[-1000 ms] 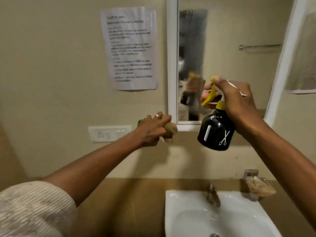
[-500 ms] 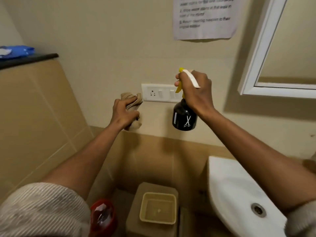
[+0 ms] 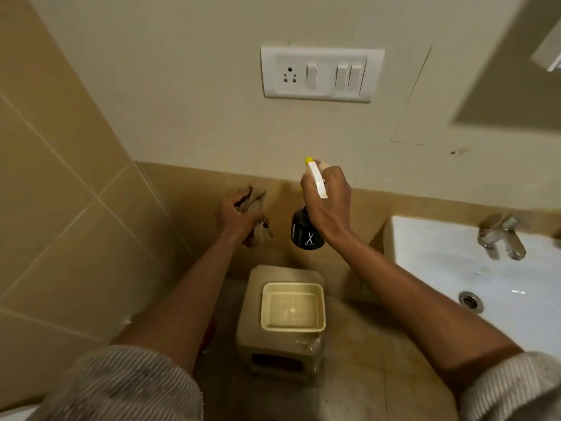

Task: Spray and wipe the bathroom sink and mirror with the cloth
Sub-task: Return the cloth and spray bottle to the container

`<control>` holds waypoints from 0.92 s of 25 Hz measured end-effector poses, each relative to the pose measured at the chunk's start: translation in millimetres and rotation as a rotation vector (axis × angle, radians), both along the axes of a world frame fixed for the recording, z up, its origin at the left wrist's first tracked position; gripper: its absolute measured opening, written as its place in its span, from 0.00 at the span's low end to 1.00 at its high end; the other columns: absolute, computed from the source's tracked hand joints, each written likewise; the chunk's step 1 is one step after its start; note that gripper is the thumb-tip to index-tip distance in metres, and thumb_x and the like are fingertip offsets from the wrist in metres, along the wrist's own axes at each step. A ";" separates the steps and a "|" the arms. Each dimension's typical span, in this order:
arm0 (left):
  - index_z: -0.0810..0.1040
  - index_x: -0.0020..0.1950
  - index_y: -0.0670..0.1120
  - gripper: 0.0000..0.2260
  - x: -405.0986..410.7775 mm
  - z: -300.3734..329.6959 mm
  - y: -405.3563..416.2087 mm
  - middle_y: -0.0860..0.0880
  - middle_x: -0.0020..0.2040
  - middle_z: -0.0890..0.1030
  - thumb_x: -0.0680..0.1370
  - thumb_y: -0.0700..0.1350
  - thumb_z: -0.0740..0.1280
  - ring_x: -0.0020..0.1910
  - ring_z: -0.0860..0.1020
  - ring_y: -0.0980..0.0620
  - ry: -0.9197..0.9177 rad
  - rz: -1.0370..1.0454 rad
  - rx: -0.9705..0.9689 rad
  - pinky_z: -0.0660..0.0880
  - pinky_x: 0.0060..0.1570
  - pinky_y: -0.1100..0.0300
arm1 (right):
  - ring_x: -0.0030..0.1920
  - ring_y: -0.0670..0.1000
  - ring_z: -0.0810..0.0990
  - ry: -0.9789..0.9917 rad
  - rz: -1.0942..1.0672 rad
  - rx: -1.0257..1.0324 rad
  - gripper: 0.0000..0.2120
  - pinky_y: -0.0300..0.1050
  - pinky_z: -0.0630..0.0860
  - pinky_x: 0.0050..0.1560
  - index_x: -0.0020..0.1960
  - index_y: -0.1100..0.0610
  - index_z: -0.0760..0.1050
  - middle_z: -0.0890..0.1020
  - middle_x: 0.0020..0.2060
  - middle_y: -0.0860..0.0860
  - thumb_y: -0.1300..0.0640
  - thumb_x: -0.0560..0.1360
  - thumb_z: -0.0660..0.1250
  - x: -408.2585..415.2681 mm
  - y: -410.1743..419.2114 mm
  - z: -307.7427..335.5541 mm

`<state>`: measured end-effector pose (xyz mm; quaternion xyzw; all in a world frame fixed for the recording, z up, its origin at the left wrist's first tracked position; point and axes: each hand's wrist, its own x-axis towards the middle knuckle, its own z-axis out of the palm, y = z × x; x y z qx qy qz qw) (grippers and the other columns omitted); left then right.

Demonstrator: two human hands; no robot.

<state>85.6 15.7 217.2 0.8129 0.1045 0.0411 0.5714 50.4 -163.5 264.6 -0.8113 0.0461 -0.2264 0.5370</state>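
On the floor below the arms stands a beige stool carrying a cream basket. Above it, the left hand clutches a crumpled brown cloth; the right hand grips a black spray bottle. The white sink sits right, a switch plate on the far wall.

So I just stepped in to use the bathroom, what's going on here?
A person is mid-clean. Their right hand grips a black spray bottle with a yellow-and-white trigger, and their left hand holds a bunched tan cloth. Both are out over a beige stool, left of the white ceramic sink.
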 end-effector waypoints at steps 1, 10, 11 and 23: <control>0.76 0.69 0.41 0.30 -4.5 -19.6 -2.2 0.49 0.62 0.77 0.67 0.34 0.77 0.61 0.75 0.53 0.033 -0.002 -0.043 0.74 0.50 0.70 | 0.43 0.51 0.78 0.014 -0.014 -0.028 0.04 0.39 0.75 0.44 0.51 0.54 0.82 0.82 0.47 0.57 0.56 0.80 0.70 -0.7 0.0 -22.6; 0.78 0.68 0.45 0.29 -46.0 -213.6 -24.6 0.50 0.61 0.79 0.68 0.32 0.74 0.56 0.77 0.54 0.388 -0.001 -0.103 0.75 0.47 0.67 | 0.45 0.50 0.88 0.349 -0.134 -0.027 0.12 0.53 0.85 0.47 0.59 0.59 0.87 0.90 0.45 0.52 0.57 0.77 0.75 -41.1 5.3 -223.8; 0.78 0.68 0.45 0.30 -48.4 -231.7 -27.4 0.50 0.63 0.79 0.67 0.31 0.74 0.57 0.77 0.55 0.421 -0.007 -0.108 0.76 0.50 0.65 | 0.44 0.51 0.88 0.393 -0.149 -0.045 0.12 0.55 0.85 0.46 0.59 0.60 0.87 0.90 0.44 0.53 0.57 0.76 0.74 -45.7 3.4 -246.0; 0.75 0.70 0.46 0.29 -48.5 -348.4 -50.4 0.40 0.67 0.71 0.70 0.44 0.75 0.66 0.72 0.38 0.432 -0.214 0.247 0.70 0.68 0.46 | 0.38 0.51 0.86 0.560 -0.226 -0.081 0.04 0.50 0.85 0.40 0.50 0.59 0.86 0.88 0.39 0.53 0.60 0.77 0.76 -51.9 -0.7 -374.8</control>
